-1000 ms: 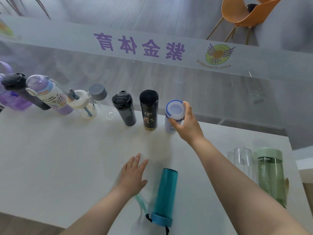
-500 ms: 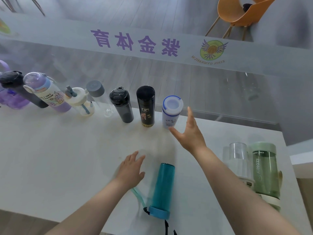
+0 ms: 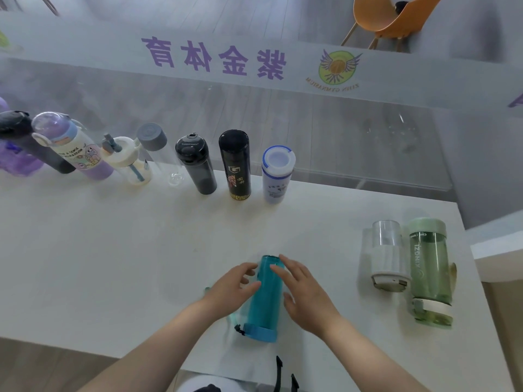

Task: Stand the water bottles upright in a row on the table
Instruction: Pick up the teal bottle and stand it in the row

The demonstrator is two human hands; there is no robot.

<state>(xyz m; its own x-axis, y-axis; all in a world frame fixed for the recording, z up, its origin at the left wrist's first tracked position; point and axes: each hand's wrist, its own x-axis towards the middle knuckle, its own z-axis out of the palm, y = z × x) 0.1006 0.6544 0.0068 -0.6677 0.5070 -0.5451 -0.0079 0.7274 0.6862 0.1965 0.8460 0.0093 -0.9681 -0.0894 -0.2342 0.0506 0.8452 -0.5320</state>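
Note:
A teal bottle [image 3: 265,299] lies on its side near the front edge of the white table [image 3: 113,250], its blue cap toward me. My left hand [image 3: 233,284] touches its left side with relaxed fingers. My right hand [image 3: 304,292] lies against its right side, fingers straight over the barrel. Several bottles stand upright in a row along the table's back edge, ending on the right with a white bottle with a blue rim [image 3: 276,174] beside a black bottle [image 3: 236,164]. At the right, a clear bottle [image 3: 386,256] and a green bottle [image 3: 430,271] lie flat side by side.
A glass wall with purple lettering [image 3: 215,56] runs right behind the row. An orange chair [image 3: 390,18] stands beyond the glass. The table's right edge is close to the green bottle. A black strap [image 3: 280,369] hangs below the table's front edge.
My right hand let go of the white blue-rimmed bottle, which stays upright in the row, and came down to the teal bottle. My left hand moved right onto the teal bottle.

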